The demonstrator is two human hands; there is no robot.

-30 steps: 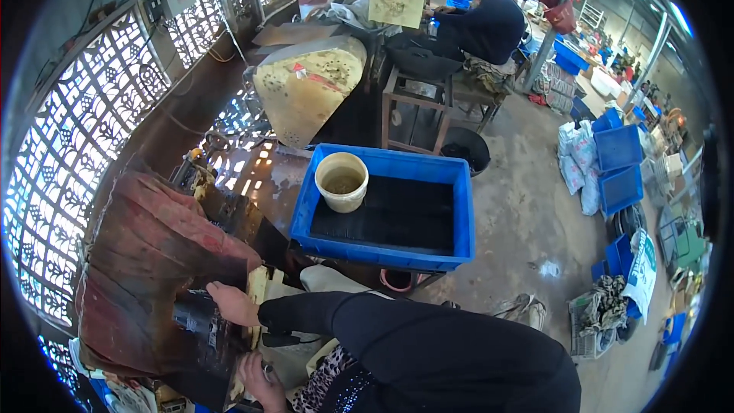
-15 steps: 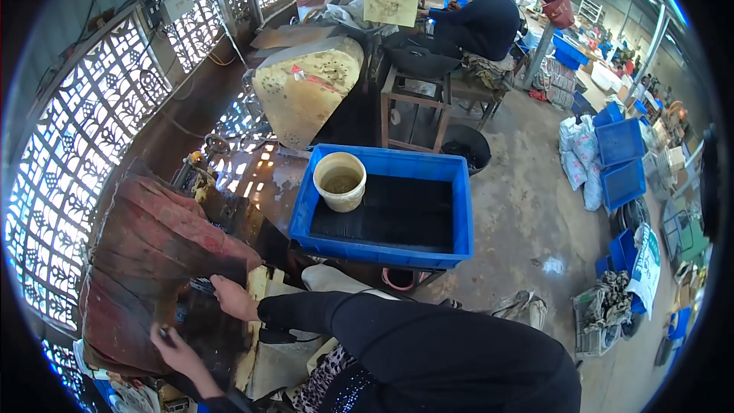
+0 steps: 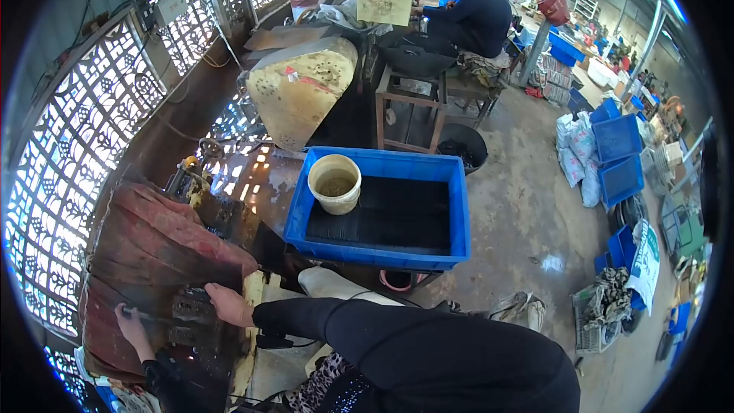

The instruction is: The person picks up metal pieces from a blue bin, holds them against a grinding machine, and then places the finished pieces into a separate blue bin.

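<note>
My left hand (image 3: pixel 134 332) is over the lower part of a stained red cloth (image 3: pixel 157 241), its fingers pinched on a small, thin greyish piece too small to name. My right hand (image 3: pixel 229 306) is farther right, with its fingers curled closed beside a dark, wet-looking block (image 3: pixel 193 306) under the cloth's edge. Whatever those curled fingers hold is hidden. Both hands are at a dark machine recess that the cloth partly drapes over.
A blue tray (image 3: pixel 460 222) of black material stands ahead, with a cream bucket (image 3: pixel 335 203) of murky liquid in it. Beyond are a yellowish machine cover (image 3: pixel 298 92) and a seated person (image 3: pixel 485 19). Blue crates (image 3: pixel 618 138) and white sacks (image 3: pixel 585 157) stand at right.
My left hand has moved up and left, away from the recess, with the small piece between its fingers. The right hand has shifted slightly down, and more of the dark block shows.
</note>
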